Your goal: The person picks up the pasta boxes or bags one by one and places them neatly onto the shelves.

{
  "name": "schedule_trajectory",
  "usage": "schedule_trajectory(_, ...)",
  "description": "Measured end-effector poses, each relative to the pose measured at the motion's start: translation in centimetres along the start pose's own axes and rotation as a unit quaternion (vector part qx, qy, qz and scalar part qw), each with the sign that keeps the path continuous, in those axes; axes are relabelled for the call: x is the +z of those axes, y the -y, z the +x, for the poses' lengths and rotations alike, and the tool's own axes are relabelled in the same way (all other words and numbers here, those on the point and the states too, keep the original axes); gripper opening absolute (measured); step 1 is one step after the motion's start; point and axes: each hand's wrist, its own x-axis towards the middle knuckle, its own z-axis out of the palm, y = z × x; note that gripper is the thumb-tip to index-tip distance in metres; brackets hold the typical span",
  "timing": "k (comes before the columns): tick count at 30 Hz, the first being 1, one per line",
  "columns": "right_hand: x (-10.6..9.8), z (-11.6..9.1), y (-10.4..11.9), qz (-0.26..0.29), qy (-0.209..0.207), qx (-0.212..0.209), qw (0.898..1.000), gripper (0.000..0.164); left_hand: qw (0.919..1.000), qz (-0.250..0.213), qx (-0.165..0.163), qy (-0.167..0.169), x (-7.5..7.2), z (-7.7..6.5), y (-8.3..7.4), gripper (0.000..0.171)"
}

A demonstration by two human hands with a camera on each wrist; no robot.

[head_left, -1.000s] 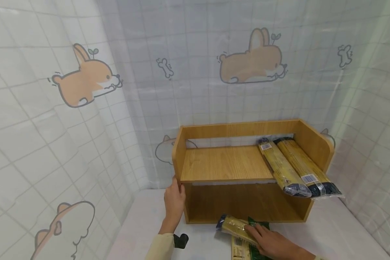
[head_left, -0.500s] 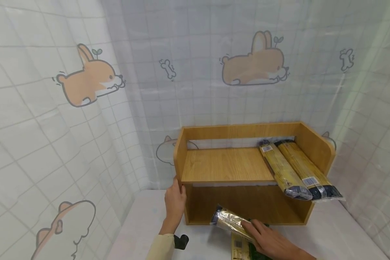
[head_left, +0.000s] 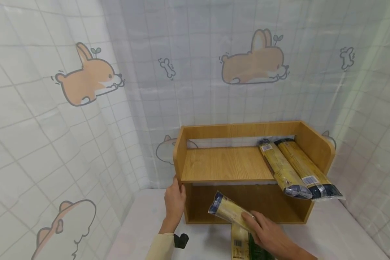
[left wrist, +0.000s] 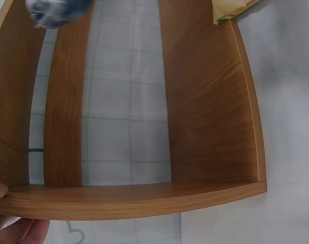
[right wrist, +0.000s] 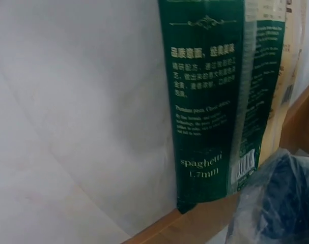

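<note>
My left hand [head_left: 174, 200] grips the left side panel of a wooden two-tier shelf [head_left: 227, 164]; in the left wrist view its thumb and fingers [left wrist: 34, 231] lie on either side of the panel edge. My right hand [head_left: 269, 233] holds a yellow spaghetti pack with a dark blue end [head_left: 230, 211], tilted up in front of the lower compartment. Below that hand, a green spaghetti pack [head_left: 259, 251] and a cream-coloured pack [head_left: 239, 242] lie side by side on the table. The right wrist view shows the green pack's [right wrist: 210, 112] "spaghetti 1.7mm" print.
Two yellow packs with dark ends, one on the left [head_left: 281, 168] and one on the right [head_left: 307, 169], lie on the upper tier's right side, jutting past its front edge. A patterned curtain [head_left: 198, 90] hangs behind. The table [head_left: 143, 224] has a white cover.
My right hand has raised the yellow spaghetti pack off the table packs, its blue end rising toward the lower compartment. My left hand stays on the side panel.
</note>
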Motion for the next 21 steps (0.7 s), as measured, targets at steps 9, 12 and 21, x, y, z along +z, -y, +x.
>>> schedule_trajectory(9, -1.3, 0.6, -0.3, -0.01, -0.002, 0.031, 0.999, 0.055, 1.0, 0.004, -0.001, -0.003, 0.1, 0.0, 0.2, 0.029)
schedule_trajectory(12, -1.7, 0.6, -0.4, -0.016, -0.01, 0.038, 0.999, 0.054, 1.0, 0.004, 0.002, -0.003, 0.1, 0.0, 0.2, 0.03)
schedule_trajectory(21, -2.5, 1.1, -0.6, -0.044, -0.036, 0.059, 0.997, 0.054, 1.0, 0.009, -0.001, 0.001, 0.1, 0.0, 0.2, 0.035)
